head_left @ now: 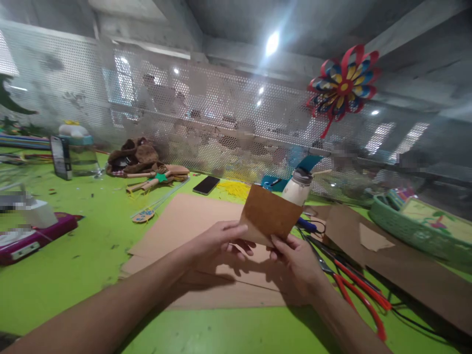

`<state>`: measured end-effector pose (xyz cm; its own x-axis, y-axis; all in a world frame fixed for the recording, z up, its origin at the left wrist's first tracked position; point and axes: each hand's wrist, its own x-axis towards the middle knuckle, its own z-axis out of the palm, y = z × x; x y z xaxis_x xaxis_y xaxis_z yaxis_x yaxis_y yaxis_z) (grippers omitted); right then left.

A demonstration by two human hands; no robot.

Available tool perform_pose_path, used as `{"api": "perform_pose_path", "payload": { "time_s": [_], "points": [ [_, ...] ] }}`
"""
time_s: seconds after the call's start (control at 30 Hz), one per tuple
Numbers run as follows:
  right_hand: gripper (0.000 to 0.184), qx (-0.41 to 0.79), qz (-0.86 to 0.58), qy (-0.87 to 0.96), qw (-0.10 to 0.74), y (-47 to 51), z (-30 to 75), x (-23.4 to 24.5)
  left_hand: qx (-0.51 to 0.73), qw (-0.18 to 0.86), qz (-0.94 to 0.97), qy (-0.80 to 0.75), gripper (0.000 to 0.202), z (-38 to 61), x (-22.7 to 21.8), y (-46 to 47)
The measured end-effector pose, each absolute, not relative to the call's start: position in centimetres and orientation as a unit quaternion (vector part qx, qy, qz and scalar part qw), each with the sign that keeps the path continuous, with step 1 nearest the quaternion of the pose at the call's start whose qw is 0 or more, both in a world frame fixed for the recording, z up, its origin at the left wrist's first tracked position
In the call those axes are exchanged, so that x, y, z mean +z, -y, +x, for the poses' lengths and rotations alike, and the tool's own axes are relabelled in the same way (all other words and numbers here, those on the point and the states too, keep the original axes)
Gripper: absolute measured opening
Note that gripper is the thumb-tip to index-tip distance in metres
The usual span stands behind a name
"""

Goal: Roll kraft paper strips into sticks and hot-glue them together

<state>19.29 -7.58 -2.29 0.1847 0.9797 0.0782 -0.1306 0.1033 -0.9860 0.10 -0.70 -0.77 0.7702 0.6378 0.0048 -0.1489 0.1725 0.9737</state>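
Both my hands hold up a small brown piece of cardboard (271,214) above the table. My left hand (217,243) pinches its lower left edge with thumb on top and fingers curled beneath. My right hand (297,260) grips its lower right corner, fingers closed. Under my hands lie large flat sheets of tan cardboard (184,221) on the green table (73,255).
Red-handled scissors (354,285) lie right of my right hand, beside a glue bottle (298,187) and dark brown card (405,265). A green basket (405,221) stands far right. A phone (206,185), a brown plush toy (134,155) and a pink box (33,236) sit farther off. A paper pinwheel (342,83) hangs on the perforated screen.
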Motion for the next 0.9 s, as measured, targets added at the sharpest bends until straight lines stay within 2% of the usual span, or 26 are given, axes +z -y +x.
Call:
{"api": "perform_pose_path", "payload": {
  "time_s": [0.1, 0.17, 0.43, 0.67, 0.9],
  "points": [
    [0.024, 0.509, -0.445, 0.409, 0.613, 7.7, 18.9, -2.2, 0.341, 0.649, 0.635, -0.245, 0.030, 0.8, -0.7, 1.5],
    [0.023, 0.538, -0.421, 0.383, 0.622, 7.8, 18.4, -2.2, 0.382, 0.638, 0.619, -0.253, 0.025, 1.2, -0.8, 1.8],
    [0.021, 0.564, -0.412, 0.346, 0.626, 8.2, 17.2, -2.5, 0.424, 0.646, 0.556, -0.306, 0.022, 1.6, -1.2, 2.2],
    [0.019, 0.581, -0.376, 0.325, 0.645, 8.2, 16.6, -2.4, 0.416, 0.700, 0.519, -0.260, 0.037, 2.2, -2.0, 2.3],
    [0.024, 0.572, -0.393, 0.331, 0.639, 8.2, 16.2, -2.4, 0.381, 0.756, 0.499, -0.184, 0.024, 2.7, -2.4, 2.9]
  ]
}}
